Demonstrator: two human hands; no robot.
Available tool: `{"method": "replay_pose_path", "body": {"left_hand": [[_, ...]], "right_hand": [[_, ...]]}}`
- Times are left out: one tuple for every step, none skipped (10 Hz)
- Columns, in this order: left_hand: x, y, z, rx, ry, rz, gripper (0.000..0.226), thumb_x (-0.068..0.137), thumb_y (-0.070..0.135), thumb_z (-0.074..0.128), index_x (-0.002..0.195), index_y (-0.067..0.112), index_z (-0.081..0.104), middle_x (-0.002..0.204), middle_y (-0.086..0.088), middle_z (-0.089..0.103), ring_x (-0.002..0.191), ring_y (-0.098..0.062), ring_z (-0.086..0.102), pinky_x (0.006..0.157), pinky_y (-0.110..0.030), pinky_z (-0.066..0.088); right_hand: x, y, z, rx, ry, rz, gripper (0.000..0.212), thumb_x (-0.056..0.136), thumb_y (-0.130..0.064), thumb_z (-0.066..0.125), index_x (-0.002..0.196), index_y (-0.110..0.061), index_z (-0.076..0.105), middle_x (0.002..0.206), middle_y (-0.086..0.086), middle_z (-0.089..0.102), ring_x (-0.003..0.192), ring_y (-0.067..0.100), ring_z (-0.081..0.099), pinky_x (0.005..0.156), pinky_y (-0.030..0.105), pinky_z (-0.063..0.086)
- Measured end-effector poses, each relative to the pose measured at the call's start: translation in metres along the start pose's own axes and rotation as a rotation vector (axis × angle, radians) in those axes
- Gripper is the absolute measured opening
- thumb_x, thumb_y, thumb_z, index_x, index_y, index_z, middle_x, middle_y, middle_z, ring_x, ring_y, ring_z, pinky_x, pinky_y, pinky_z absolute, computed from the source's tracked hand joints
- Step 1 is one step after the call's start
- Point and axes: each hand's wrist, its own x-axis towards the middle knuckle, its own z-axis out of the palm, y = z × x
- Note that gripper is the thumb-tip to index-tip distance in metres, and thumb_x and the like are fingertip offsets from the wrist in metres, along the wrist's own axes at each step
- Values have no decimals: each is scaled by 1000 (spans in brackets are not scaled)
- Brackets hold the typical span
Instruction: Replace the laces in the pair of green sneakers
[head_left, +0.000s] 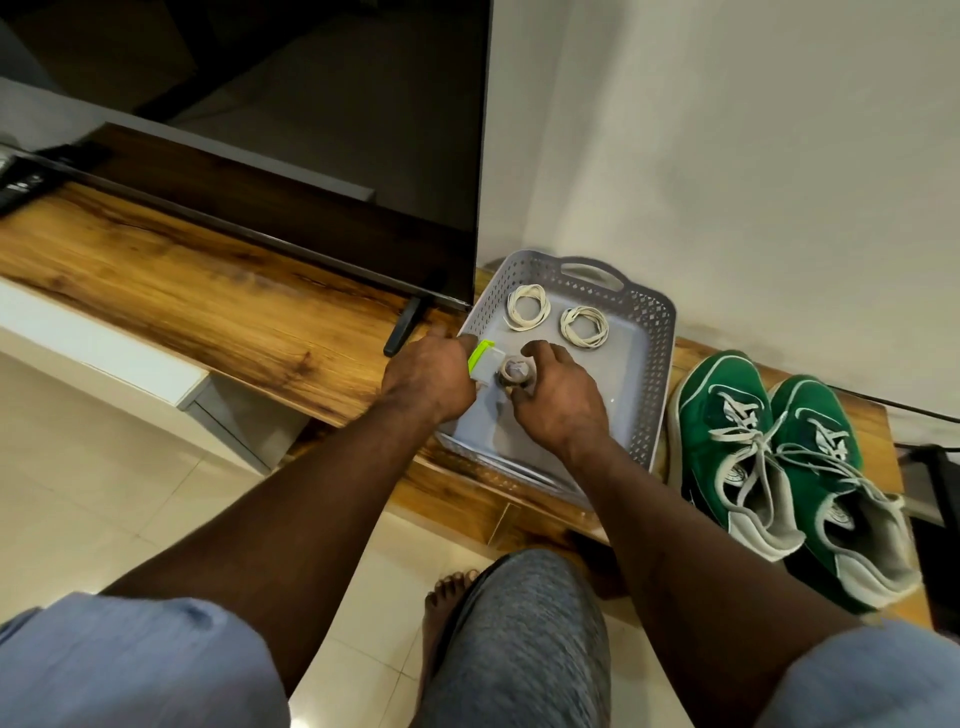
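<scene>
2 new laces (528, 307) lie coiled in the basket (657, 332), just beyond both grips. The left grip (428, 376) curls round a green-edged box (485, 361), and the right grip (558, 400) pinches a roll (514, 371). Right of them on the surface (208, 291), the sneakers (727, 410) carry old laces (763, 447), so nothing looks replaced yet.

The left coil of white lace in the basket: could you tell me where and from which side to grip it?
I'd pinch the coil by its near arc from above: it lies flat on the basket floor, its open middle admits a finger, and walls block the sides.
</scene>
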Motion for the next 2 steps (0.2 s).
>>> {"method": "replay_pose_path", "body": {"left_hand": [[-10, 7, -12, 84, 15, 35, 66, 92, 38, 73, 153, 33, 46, 155, -6, 36, 135, -33, 42, 101, -45, 51], [-24, 23, -31, 163, 70, 128, 59, 92, 38, 70, 149, 35, 52, 161, -2, 35, 142, -32, 32, 113, -51, 37]], "right_hand": [[-9, -1, -16, -29, -3, 5, 54, 94, -31, 69, 144, -23, 49, 147, 5, 53, 119, 32, 61, 91, 42, 55], [-20, -2, -36, -87, -5, -1, 52, 93, -33, 70, 140, -21, 53, 143, 7, 56, 119, 30, 61, 91, 42, 56]]}}
